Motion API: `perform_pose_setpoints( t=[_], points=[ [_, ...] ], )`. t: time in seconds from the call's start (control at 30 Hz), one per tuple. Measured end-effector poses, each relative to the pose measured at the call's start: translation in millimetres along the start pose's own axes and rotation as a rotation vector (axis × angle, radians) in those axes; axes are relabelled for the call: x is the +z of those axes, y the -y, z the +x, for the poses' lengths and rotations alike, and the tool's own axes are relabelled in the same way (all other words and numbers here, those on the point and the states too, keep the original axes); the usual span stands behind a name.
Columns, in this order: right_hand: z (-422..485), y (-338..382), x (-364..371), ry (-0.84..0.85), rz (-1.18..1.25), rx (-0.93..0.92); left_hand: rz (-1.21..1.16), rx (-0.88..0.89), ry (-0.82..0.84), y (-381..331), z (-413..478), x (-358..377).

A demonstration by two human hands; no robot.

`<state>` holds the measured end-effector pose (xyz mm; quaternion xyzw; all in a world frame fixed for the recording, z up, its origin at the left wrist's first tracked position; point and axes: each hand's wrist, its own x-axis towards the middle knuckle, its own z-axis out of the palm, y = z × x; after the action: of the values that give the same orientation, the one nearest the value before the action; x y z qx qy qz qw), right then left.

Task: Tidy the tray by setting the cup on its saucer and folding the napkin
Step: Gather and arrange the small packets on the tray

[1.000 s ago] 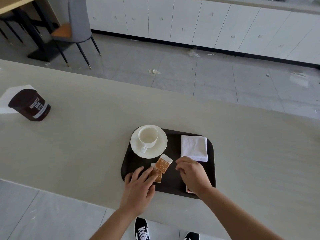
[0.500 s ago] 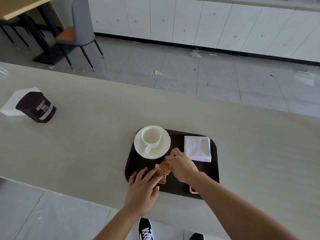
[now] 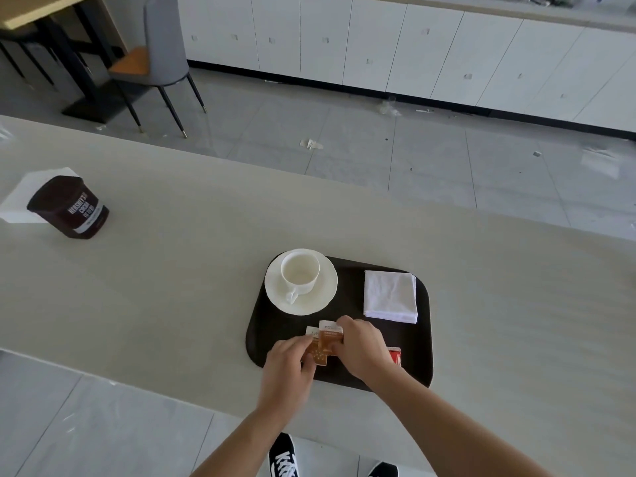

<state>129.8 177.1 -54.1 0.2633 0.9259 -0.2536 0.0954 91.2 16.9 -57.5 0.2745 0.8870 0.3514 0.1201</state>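
On tray [image 3: 351, 290] | cup [image 3: 299, 274] on saucer [image 3: 321, 297] | left hand [image 3: 287, 371], right hand [image 3: 364, 351] pinch packets [image 3: 326, 341]

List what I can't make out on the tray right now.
Red packet, head view: mostly under the right hand; label unreadable.
Orange sachets: print too small; near ends covered by the left hand and the right.
Tray: near edge partly behind the right forearm.
Napkin: layer count too small to tell.
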Motion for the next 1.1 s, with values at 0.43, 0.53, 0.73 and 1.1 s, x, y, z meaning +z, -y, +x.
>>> perform_pose_setpoints(
  t=[0.43,0.53,0.73,1.1],
  points=[
    [-21,-10,-7,-0.099,0.174,0.019,0.035,-0.135,0.019,-4,6,8],
    [-36,-42,-27,-0.222,0.119,0.13,0.139,-0.244,-0.012,-9,14,14],
    [-60,-78,-33,-0.13,0.035,0.277,0.249,-0.38,0.043,-22,33,20],
    [-60,-78,-22,-0.074,0.093,0.287,0.135,-0.451,0.111,-31,43,28]
  ],
)
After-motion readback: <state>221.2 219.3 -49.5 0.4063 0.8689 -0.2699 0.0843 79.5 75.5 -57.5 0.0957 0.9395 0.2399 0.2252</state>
